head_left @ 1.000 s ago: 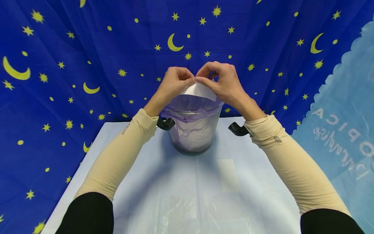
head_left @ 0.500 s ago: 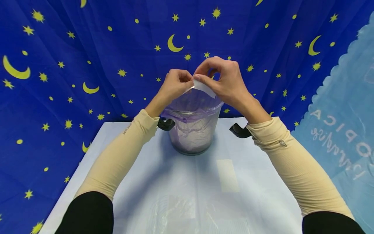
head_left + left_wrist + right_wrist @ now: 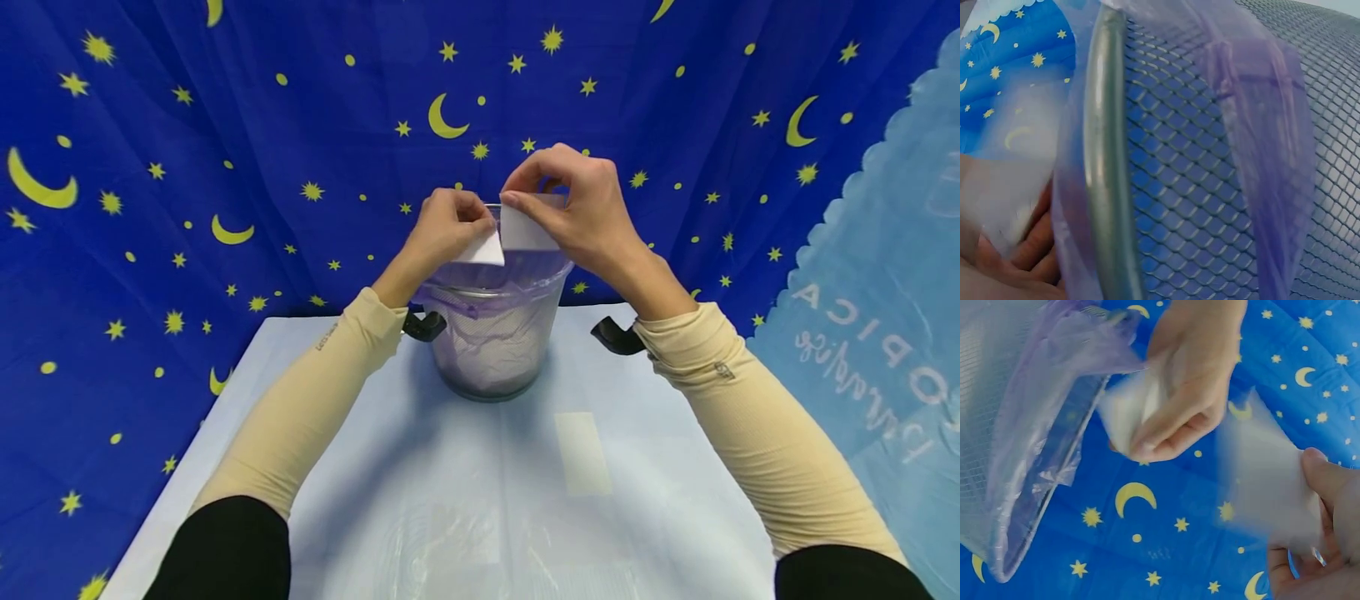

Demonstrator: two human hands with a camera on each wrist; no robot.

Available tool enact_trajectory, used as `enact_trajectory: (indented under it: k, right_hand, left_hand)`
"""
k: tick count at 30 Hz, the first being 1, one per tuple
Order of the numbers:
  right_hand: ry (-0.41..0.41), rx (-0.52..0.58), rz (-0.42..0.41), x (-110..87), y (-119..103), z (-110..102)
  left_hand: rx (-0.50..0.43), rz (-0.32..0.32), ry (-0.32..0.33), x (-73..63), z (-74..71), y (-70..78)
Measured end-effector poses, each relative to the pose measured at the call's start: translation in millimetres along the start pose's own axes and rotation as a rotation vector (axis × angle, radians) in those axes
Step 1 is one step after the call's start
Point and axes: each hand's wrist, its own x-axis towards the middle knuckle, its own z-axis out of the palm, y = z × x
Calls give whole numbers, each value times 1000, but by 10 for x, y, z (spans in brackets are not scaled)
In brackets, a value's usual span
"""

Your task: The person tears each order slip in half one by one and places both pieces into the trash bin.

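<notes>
My left hand [image 3: 450,225] pinches a piece of white paper [image 3: 483,252] between thumb and fingers, over the left part of a wire-mesh bin [image 3: 491,358]. Another white paper piece [image 3: 525,229] is pinched by my right hand [image 3: 577,200], slightly higher and to the right. In the right wrist view a clear gap separates the left piece [image 3: 1125,412] from the right piece [image 3: 1266,469], both blurred. A purple plastic bag [image 3: 510,293] lines the bin and folds over its rim. The metal rim [image 3: 1107,156] fills the middle of the left wrist view, beside my left fingers.
The bin stands upright at the back of a table under a pale blue cover [image 3: 360,517]. A pale rectangle [image 3: 583,454] lies right of centre. Behind hangs a blue curtain [image 3: 315,125] with moons and stars; a light blue cloth [image 3: 885,317] hangs at the right.
The paper between my hands has come apart into two separate pieces. My left hand has moved slightly down with its piece; my right has shifted slightly up and right with the other.
</notes>
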Motion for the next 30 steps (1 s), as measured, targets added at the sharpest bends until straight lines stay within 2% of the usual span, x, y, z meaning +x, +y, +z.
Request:
enact_trajectory:
  k: [4, 7, 11, 16, 20, 24, 30]
  right_hand:
    - [9, -3, -23, 44, -12, 0]
    - [-8, -28, -7, 67, 46, 19]
    - [-26, -85, 70, 76, 220, 36]
    - [-37, -129, 162, 93, 417, 5]
    - [-60, -171, 190, 204, 477, -68]
    - [-99, -225, 253, 374, 493, -115]
    - [-130, -246, 326, 473, 574, -107]
  left_hand:
    - [55, -21, 32, -3, 0, 11]
    - [68, -11, 50, -17, -9, 36]
    - [96, 45, 97, -32, -5, 88]
    - [122, 92, 190, -48, -15, 138]
    - [127, 113, 252, -8, -121, 147]
    - [137, 126, 289, 75, -277, 153]
    - [156, 85, 293, 158, -355, 152]
